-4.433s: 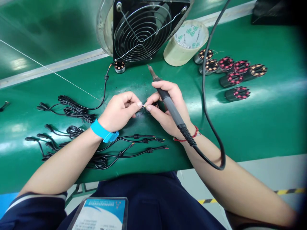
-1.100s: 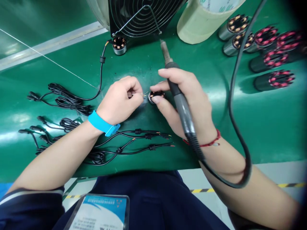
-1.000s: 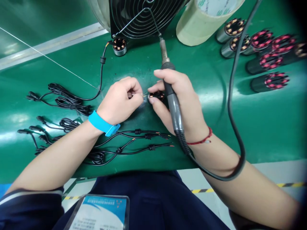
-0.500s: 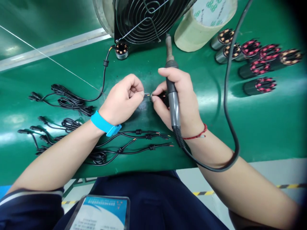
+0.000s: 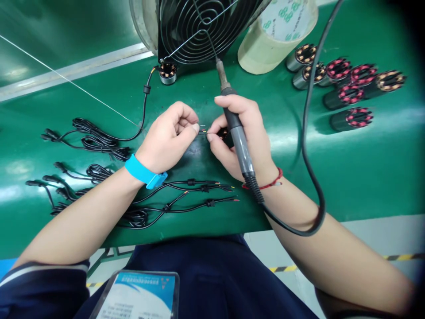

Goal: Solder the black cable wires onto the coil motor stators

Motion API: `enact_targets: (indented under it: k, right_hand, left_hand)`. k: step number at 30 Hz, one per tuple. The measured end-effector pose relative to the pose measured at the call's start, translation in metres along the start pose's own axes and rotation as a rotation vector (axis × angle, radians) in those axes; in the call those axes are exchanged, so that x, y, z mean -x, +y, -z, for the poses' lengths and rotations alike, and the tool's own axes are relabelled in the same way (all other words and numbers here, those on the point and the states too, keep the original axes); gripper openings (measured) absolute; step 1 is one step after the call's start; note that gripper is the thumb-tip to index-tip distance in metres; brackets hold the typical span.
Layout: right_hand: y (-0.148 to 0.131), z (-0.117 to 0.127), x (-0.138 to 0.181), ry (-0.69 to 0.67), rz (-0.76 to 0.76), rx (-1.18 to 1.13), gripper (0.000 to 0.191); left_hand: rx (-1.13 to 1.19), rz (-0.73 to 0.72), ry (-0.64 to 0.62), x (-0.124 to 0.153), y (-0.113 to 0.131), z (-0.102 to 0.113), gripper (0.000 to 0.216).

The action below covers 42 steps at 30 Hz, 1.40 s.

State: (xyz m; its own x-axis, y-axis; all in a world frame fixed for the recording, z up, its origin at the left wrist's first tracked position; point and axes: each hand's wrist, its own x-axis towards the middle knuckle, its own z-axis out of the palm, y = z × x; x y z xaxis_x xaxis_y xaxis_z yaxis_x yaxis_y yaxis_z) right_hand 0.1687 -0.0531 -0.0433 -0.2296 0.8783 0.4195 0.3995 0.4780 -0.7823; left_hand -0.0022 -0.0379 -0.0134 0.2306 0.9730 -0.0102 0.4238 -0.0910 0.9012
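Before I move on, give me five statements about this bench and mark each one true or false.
1. The right hand holds the soldering iron. True.
2. The blue band is on the right wrist. False: the blue band is on the left wrist; the right has a red bracelet.
3. The left hand pinches thin wires. True.
4. The iron's tip touches those wires. False: the tip is apart from them, pointing toward the fan.
5. Every wound core stands in the group at the picture's right. False: one wound core stands by the fan's lower left corner in the picture.
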Motion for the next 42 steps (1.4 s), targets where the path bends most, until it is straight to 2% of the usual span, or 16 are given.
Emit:
enact_targets:
  k: [9,15,21,31,38,42]
  right_hand:
    - [0.004,-0.004,0.000,0.037,-0.013,-0.063,0.046]
    - [0.001,-0.003,0.000,0.066,-0.016,-0.120,0.047]
    - [-0.003,0.001,-0.001,0.030,-0.065,-0.094,0.047]
    - [0.009,0.008,0.004,-0.093,-0.012,0.032,0.045]
    - [0.009,0.008,0.000,-0.086,-0.017,0.075,0.042]
    - [-0.003,0.020,0.002,-0.060,-0.020,0.073,0.043]
  left_hand:
    - [-0.024,-0.029,-0.037,0.002,0.002,0.003,0.008]
    - [-0.129,-0.112,-0.067,0.003,0.005,0.005,0.009]
    - [-0.247,-0.183,-0.120,0.004,0.009,0.009,0.009]
    - [-0.223,-0.072,-0.106,0.000,0.001,0.004,0.014]
    - [-0.203,-0.062,-0.115,0.000,0.001,0.002,0.015]
    - [-0.204,-0.053,-0.110,0.000,0.000,0.000,0.016]
